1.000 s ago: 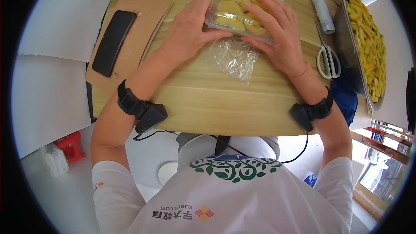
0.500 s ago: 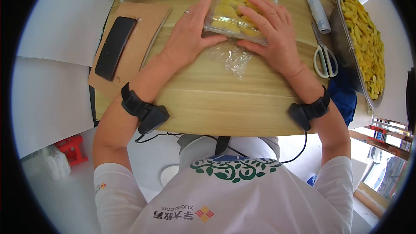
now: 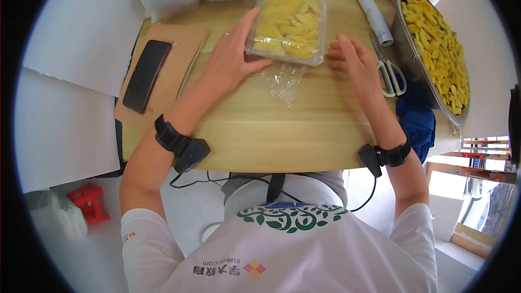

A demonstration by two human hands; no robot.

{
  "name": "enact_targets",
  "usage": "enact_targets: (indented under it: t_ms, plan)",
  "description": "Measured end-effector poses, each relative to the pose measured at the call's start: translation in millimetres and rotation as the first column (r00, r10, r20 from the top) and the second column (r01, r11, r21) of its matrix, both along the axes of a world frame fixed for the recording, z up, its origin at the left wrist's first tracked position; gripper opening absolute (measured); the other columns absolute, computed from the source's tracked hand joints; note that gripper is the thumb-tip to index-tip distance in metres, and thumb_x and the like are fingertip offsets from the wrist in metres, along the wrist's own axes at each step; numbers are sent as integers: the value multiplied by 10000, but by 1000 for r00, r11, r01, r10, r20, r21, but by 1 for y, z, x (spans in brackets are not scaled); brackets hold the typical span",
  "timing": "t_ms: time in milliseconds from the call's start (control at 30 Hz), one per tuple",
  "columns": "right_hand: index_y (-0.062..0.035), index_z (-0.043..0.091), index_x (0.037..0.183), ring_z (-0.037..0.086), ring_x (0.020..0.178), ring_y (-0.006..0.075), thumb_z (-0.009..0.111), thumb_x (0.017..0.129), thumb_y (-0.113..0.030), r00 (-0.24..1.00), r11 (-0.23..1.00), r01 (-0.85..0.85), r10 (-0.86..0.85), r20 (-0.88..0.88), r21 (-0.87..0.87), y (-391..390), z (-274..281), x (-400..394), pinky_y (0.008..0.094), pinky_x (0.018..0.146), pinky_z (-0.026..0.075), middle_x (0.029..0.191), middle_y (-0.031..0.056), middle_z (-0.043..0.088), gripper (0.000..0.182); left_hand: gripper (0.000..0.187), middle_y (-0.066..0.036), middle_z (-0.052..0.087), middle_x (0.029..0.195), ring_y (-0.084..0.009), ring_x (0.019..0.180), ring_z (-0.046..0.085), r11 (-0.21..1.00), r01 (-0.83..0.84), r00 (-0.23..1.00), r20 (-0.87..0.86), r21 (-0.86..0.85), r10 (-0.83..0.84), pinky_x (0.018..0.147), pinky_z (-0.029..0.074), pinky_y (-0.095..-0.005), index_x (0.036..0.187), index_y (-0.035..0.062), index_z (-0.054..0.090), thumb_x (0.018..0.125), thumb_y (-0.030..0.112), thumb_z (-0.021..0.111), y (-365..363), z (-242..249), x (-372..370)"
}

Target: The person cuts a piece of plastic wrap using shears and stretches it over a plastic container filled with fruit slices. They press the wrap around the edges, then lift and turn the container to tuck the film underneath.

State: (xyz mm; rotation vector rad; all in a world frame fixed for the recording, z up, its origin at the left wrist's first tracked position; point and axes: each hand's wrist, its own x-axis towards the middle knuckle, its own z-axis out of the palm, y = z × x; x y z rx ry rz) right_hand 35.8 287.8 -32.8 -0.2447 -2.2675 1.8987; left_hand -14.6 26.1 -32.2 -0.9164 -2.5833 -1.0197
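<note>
Pale wooden boards make the round table [image 3: 271,130], which stands before white walls, and from the head camera one sees the person's two arms reaching forward over it. At the far middle of the table sits a clear plastic tray [image 3: 287,24] filled with yellow fruit slices, already covered on top with stretched cling film. The left hand [image 3: 230,59] lies flat and open against the left side of the tray, the thumb pressing at its near corner, so it steadies the tray but does not clamp it. The right hand [image 3: 353,57] rests on the table just beside the right near corner, fingers loosely curled and holding nothing; whether it touches the tray I cannot tell. A loose tail of film [image 3: 279,78] is lying crumpled on the table at the near edge of the tray, not yet tucked under, so I judge the wrapping mostly done with only this end left. To the right lie scissors [image 3: 388,73] and a film roll [image 3: 369,5], and further right a metal basin [image 3: 418,59] with many more slices. At the left a black phone [image 3: 146,76] lies on a cardboard sheet [image 3: 179,49].
</note>
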Motion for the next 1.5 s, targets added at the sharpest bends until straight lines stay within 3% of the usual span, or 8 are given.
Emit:
enact_targets:
  t_ms: [33,233,500,967,1100,1267,1500]
  plan:
    - [47,579,1165,627,901,161,580,935,-412,992,992,-15,31,124,-126,0,1,-6,258,717,525,1051,112,641,514,904,-184,488,1339,-351,1159,529,1000,5,1000,-16,0,-5,951,448,-399,1440,74,300,710,213,815,0,0,0]
    - [55,617,1105,626,852,158,554,922,-495,966,964,-116,166,198,-241,-7,11,-35,260,699,524,960,107,650,583,934,-179,533,1238,-310,1047,581,998,-30,998,49,49,28,903,468,-377,1447,80,293,687,171,828,0,-1,0]
    - [21,626,1065,595,747,134,650,806,-592,908,961,-136,218,358,-240,-10,17,-43,249,610,492,899,72,639,666,953,-115,630,1002,-241,915,623,993,-29,993,113,116,16,836,490,-345,1446,116,305,659,129,843,1,1,-2]
    - [-41,651,973,531,716,102,614,789,-655,831,948,-232,310,461,-220,-6,18,-57,229,582,395,853,25,628,642,937,-108,632,999,-222,923,625,980,-90,934,358,175,22,838,491,-327,1422,126,316,651,125,848,1,23,14]
    - [-55,675,913,516,730,110,595,762,-704,836,948,-261,315,450,-180,-2,8,-59,249,632,383,836,32,628,671,923,-85,624,984,-190,927,620,960,-83,921,390,267,-29,825,491,-311,1421,130,317,661,71,836,3,23,20]
    - [-50,684,928,520,774,136,583,741,-731,825,949,-269,314,469,-162,-5,11,-53,287,710,384,840,51,633,713,958,-71,614,995,-170,927,611,963,-86,918,395,256,-24,811,496,-312,1447,141,293,661,43,832,1,20,24]
    - [-4,625,1139,573,957,187,587,769,-697,840,938,-296,344,419,-177,-15,23,-44,330,848,418,1056,101,646,787,1004,-77,604,1027,-168,949,603,921,-93,912,403,378,-73,821,498,-311,1475,139,256,660,25,830,-3,14,23]
